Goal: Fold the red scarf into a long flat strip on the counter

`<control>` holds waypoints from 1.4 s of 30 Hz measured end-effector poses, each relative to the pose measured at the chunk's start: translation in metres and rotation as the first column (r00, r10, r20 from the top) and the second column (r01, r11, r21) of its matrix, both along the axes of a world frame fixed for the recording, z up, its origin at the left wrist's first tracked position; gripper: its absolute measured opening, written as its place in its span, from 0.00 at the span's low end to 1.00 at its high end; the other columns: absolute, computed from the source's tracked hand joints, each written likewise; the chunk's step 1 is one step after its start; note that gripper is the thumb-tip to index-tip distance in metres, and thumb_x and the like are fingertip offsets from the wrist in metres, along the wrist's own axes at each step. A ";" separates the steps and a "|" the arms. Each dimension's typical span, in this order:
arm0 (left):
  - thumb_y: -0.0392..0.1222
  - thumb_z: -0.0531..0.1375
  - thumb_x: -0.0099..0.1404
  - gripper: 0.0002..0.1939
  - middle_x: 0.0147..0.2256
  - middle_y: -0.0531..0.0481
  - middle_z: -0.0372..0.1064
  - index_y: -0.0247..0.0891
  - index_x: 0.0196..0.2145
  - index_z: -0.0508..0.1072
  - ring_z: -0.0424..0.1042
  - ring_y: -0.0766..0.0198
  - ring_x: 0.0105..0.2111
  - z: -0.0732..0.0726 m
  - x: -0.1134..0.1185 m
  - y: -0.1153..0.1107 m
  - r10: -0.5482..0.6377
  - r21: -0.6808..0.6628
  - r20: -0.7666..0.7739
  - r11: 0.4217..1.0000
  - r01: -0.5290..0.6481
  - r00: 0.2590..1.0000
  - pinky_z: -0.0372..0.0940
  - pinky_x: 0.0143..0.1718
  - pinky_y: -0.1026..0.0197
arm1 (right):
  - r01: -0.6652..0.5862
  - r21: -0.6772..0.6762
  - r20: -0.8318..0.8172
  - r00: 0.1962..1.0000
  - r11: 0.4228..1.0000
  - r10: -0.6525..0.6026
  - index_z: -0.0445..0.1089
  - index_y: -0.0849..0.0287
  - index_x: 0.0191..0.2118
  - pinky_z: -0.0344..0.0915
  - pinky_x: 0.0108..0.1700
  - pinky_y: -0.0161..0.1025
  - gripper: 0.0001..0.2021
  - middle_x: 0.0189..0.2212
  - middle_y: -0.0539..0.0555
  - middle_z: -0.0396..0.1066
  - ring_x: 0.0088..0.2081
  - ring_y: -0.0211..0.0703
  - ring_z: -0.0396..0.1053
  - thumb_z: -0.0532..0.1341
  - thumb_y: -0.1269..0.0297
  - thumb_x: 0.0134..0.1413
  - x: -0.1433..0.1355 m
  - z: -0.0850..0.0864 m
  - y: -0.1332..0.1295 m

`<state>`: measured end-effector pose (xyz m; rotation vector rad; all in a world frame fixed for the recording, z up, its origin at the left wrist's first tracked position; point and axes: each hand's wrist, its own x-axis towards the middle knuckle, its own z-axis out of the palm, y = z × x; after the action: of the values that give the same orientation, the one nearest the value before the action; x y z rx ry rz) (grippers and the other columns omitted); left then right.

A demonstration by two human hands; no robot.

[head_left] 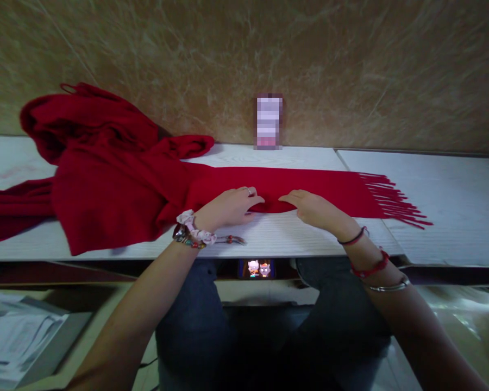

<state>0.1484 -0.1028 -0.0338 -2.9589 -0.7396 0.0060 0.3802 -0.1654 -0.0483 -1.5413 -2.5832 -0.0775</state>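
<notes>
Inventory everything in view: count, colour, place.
Red cloth: pieces unclear, red, fringed length right of a heap
Tabletop: one, white, mid-picture
Marbled wall: one, brown, behind tabletop
Blurred object: one, pinkish-white, tabletop's back edge
Lit screen: one, dark and multicoloured, below tabletop
Box: one, grey, lower left
Papers: several, white, in box
Fabric band: one, pale pink, left wrist
Bracelets: several, red, silver, dark, beaded; both wrists
Ring: one, silver, on a finger
Trousers: one pair, dark blue-grey, below tabletop
Left hand: one, at cloth's near edge
Right hand: one, same edge, farther right

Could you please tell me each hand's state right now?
Left hand: touching the scarf; grip cannot be told.
Right hand: also touching the scarf; grip cannot be told.
</notes>
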 end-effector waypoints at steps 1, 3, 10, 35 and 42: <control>0.35 0.51 0.64 0.20 0.48 0.45 0.64 0.40 0.54 0.64 0.67 0.60 0.44 0.000 0.001 0.001 -0.001 0.000 -0.006 1.000 0.001 1.000 0.63 0.40 0.62 | 0.008 0.017 -0.004 1.000 1.000 -0.008 0.65 0.61 0.54 0.64 0.53 0.43 0.27 0.50 0.58 0.69 0.52 0.46 0.65 0.47 0.83 0.50 0.000 -0.001 0.000; 0.30 0.49 0.63 0.23 0.48 0.45 0.64 0.40 0.55 0.63 0.67 0.60 0.44 -0.002 0.003 0.002 0.015 0.015 -0.010 1.000 -0.015 1.000 0.62 0.38 0.62 | 0.023 0.052 -0.020 1.000 0.998 -0.022 0.65 0.62 0.54 0.64 0.52 0.44 0.27 0.50 0.59 0.69 0.51 0.45 0.66 0.46 0.84 0.51 0.001 -0.004 0.002; 0.31 0.48 0.66 0.19 0.45 0.45 0.67 0.38 0.52 0.66 0.68 0.61 0.44 -0.008 0.010 0.009 0.080 0.006 0.060 0.997 -0.081 0.995 0.63 0.41 0.62 | 0.049 0.099 -0.129 0.991 0.994 -0.036 0.68 0.66 0.47 0.64 0.49 0.43 0.21 0.44 0.63 0.69 0.47 0.47 0.66 0.48 0.83 0.50 0.009 -0.007 0.009; 0.38 0.51 0.68 0.11 0.43 0.46 0.70 0.36 0.46 0.68 0.69 0.62 0.42 -0.002 0.008 0.010 0.074 0.038 0.085 0.996 -0.077 0.994 0.62 0.36 0.64 | 0.161 0.176 -0.072 0.986 0.971 -0.150 0.70 0.60 0.38 0.64 0.37 0.40 0.07 0.38 0.60 0.69 0.40 0.48 0.66 0.56 0.72 0.55 0.004 -0.003 0.002; 0.36 0.52 0.67 0.09 0.39 0.47 0.71 0.36 0.42 0.70 0.70 0.61 0.40 0.001 0.009 0.010 0.037 0.089 0.070 0.995 -0.043 0.997 0.61 0.34 0.63 | 0.133 0.155 -0.046 0.991 0.979 -0.127 0.71 0.60 0.34 0.61 0.36 0.38 0.09 0.32 0.57 0.71 0.36 0.45 0.67 0.54 0.72 0.57 0.009 -0.008 0.006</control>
<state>0.1573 -0.0924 -0.0325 -2.8705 -0.7858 -0.1228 0.3890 -0.1592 -0.0561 -1.6352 -2.3823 -0.2589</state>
